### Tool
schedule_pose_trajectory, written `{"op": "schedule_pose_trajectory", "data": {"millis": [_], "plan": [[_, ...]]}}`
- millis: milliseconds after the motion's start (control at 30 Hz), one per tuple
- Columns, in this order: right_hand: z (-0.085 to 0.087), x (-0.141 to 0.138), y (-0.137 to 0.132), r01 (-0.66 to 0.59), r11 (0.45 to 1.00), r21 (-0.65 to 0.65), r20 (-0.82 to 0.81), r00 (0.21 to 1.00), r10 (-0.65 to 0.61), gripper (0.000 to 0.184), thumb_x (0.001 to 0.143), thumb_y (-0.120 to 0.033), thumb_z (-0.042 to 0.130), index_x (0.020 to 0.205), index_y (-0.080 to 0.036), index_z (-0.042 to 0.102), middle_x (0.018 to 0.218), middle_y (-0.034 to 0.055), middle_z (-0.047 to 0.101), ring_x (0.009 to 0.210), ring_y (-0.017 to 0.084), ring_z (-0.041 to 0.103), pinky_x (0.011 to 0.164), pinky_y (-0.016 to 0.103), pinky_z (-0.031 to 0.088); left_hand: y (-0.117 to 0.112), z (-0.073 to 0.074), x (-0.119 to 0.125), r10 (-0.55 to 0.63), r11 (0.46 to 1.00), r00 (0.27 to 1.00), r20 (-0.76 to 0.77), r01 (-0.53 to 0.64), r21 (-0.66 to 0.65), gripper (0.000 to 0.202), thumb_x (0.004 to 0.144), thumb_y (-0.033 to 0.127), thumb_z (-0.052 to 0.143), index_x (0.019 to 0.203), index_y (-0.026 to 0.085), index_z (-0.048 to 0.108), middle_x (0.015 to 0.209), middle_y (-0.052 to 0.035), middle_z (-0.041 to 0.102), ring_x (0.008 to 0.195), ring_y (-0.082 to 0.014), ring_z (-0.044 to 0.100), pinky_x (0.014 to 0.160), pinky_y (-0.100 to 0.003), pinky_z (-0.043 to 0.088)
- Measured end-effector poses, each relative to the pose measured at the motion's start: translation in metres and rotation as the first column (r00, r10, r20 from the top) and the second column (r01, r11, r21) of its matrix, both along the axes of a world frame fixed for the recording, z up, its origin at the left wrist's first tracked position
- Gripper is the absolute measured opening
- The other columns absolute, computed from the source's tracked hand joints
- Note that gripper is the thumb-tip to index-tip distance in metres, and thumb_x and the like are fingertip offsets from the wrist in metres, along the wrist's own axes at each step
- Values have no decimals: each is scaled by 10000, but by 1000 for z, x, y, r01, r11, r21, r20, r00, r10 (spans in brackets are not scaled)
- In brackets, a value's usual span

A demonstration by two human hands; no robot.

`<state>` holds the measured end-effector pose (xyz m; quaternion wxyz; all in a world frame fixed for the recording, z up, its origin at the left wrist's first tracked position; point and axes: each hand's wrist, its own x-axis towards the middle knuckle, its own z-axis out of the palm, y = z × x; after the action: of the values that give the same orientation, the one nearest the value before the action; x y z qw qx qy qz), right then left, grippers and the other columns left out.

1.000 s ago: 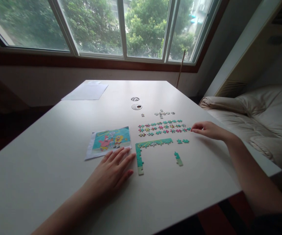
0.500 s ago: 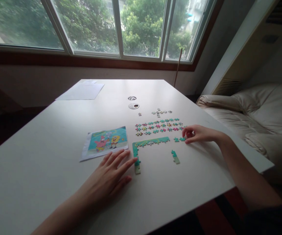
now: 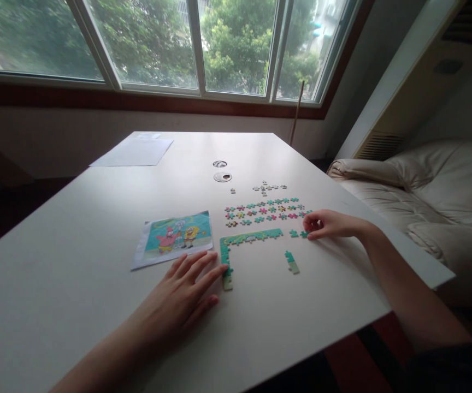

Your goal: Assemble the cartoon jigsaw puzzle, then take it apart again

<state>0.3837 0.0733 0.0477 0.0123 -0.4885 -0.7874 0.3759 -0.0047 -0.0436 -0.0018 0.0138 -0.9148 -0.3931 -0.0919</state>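
My left hand [image 3: 189,289] lies open and flat with its fingers spread. Its index fingertip touches the left side of a joined L-shaped puzzle border [image 3: 252,236], teal and green with a pale lower end. At the right, my right hand [image 3: 328,224] is curled, fingertips at the edge of a small teal puzzle piece [image 3: 304,234] lying on the table. Just left of it is another teal piece [image 3: 293,233]. A joined teal-and-pale strip [image 3: 291,262] lies below them. Beside my left hand rests a cartoon reference picture [image 3: 177,236].
Several rows of loose puzzle pieces [image 3: 263,211] lie beyond the border, with a group of paler pieces [image 3: 264,188] farther back. Two round inserts [image 3: 222,177] are set in the white table [image 3: 96,229]. White paper [image 3: 133,152] lies far left. A sofa [image 3: 436,191] stands right.
The view has shifted very slightly. Both hands stay at nearly the same places, with the right fingertips still by the teal piece.
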Motion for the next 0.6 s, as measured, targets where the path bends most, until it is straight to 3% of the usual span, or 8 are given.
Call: {"op": "schedule_pose_trajectory", "data": {"millis": [167, 333, 467, 600], "plan": [[1, -1, 1, -31, 1000, -1, 16, 999, 31, 259, 688, -375, 633, 801, -149, 575, 746, 13, 567, 683, 132, 488, 624, 244, 381, -3, 2, 11, -18, 997, 1000, 12, 17, 69, 431, 924, 357, 429, 1337, 236, 424, 1359, -73, 480, 1264, -273, 379, 1059, -451, 274], [1, 4, 2, -41, 999, 11, 45, 998, 41, 318, 699, -431, 644, 842, -148, 612, 774, 28, 593, 704, 148, 513, 633, 255, 393, -10, 14, 42, -157, 987, 985, -67, 159, 16, 416, 918, 378, 458, 1305, 224, 454, 1345, -70, 499, 1235, -276, 422, 1042, -466, 302], [-2, -3, 1, -20, 987, 161, -10, 1000, 22, 402, 736, -502, 603, 929, -150, 634, 823, 49, 608, 732, 159, 524, 650, 265, 407, -11, 22, 76, -231, 971, 972, -45, 228, -66, 418, 943, 413, 389, 1303, 205, 440, 1365, -77, 479, 1246, -277, 414, 1038, -470, 314], [-8, -19, 0, -71, 959, 275, -15, 997, 78, 349, 741, -460, 610, 916, -160, 647, 847, 49, 618, 745, 158, 526, 678, 266, 415, -12, 20, 110, -260, 962, 965, 24, 261, -78, 407, 932, 413, 403, 1245, 164, 476, 1351, -115, 482, 1227, -295, 429, 1030, -467, 326]]}}
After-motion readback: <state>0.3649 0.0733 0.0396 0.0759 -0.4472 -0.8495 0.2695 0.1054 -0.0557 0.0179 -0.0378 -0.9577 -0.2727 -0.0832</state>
